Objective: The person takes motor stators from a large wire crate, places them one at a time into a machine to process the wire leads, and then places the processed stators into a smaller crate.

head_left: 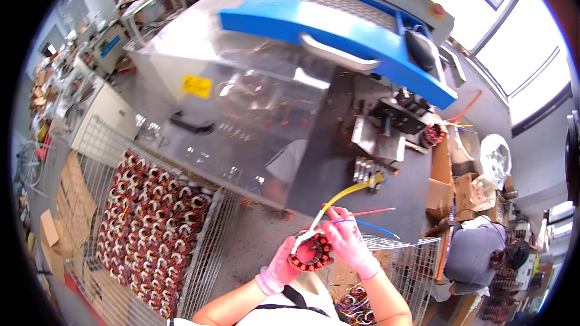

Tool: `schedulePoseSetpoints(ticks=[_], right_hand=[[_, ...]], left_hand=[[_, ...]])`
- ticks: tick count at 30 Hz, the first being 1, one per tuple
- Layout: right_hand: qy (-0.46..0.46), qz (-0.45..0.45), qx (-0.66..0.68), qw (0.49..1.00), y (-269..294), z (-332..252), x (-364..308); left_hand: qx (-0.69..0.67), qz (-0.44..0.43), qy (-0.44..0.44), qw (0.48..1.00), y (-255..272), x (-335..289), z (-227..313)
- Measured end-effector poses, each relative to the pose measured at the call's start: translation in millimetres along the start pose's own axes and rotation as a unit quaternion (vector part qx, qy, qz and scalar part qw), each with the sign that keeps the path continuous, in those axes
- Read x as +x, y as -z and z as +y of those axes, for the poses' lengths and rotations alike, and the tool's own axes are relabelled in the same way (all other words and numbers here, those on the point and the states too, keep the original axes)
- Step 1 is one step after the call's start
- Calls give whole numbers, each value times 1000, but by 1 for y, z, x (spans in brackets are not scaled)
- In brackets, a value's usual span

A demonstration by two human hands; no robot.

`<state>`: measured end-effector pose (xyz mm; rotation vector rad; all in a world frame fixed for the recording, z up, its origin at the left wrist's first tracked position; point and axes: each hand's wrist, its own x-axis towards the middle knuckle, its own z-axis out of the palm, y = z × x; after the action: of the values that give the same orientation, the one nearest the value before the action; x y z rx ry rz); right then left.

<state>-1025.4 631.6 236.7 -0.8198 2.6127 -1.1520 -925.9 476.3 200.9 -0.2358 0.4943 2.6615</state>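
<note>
Your left hand [281,268] is clamped on the outer left side of a wound stator [300,265], which sits in front of your body at the edge of the dark worktable. Your right hand [351,244] has thumb and fingers together on the leads, near where the white sleeve [316,221] meets the yellow sleeved lead [350,191]; the exact pinch point is partly hidden. The red lead [371,211] and blue lead [377,230] extend free to the right. On the evidence, the piece is partly finished: coils are on the ring and a white sleeve is fitted, while the lead ends lie loose and unjoined. Whether anything inside the ring remains open, you cannot verify from this angle. Below your right forearm, more wound parts [355,303] lie in a wire basket [417,259]. At your left, a wire crate [208,247] holds many stators [151,229] in rows, each apparently with its white sleeve. Further off, on the worktable [402,208], a metal fixture [377,139] stands with another stator [432,135] just beside it, also with loose leads. Beyond are a clear guard panel [241,163] and a blue frame [338,36].
</note>
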Motion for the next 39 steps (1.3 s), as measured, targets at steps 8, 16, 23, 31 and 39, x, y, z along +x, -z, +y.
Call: schedulePoseSetpoints(ticks=[8, 16, 23, 31, 39], right_hand=[[-209, -120, 672, 701, -108, -122, -35], [-86, -269, 519, 806, -259, -295, -99], [475, -314, 139, 810, -328, -423, -145], [408, -669, 9, 621, -402, -469, -134], [360, -768, -64, 526, -556, -480, -91]], left_hand=[[-149, 30, -128, 980, 31, -192, 5], [-253, 116, -314, 908, 65, -401, -25], [-260, 202, -463, 823, 70, -505, -39], [-335, 221, -556, 728, 106, -557, -24], [-245, 416, -569, 665, 230, -602, 19]])
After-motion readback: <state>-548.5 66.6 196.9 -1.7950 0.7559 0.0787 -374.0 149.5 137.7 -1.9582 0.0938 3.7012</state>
